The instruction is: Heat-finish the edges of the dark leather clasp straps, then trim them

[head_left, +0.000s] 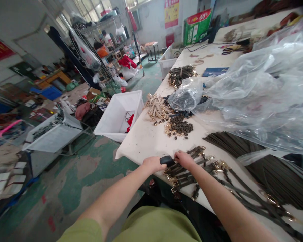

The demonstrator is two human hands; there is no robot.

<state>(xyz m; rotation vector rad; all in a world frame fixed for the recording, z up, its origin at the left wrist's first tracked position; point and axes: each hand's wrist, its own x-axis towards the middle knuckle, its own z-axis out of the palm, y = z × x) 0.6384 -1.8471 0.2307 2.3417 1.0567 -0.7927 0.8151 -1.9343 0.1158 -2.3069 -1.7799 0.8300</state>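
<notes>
My left hand [153,164] is closed around a smooth black handheld object [167,161] with a rounded body; its exact kind does not show. Close beside its right end, my right hand [184,159] has its fingers pinched together. Whatever sits between those fingers is too small to make out. Beneath and beside both hands, dark olive straps with gold-coloured buckles [183,178] lie in rows near the table's edge. Just beyond the hands rests a heap of small dark loops [181,126] mixed with gold metal rings.
On the white table [146,144] are a beige strap bundle [156,106], a dark strap bundle [181,74], clear plastic bags [265,90], long dark strips [267,171] and black scissors [229,51]. A white bin [108,117] stands left of the table.
</notes>
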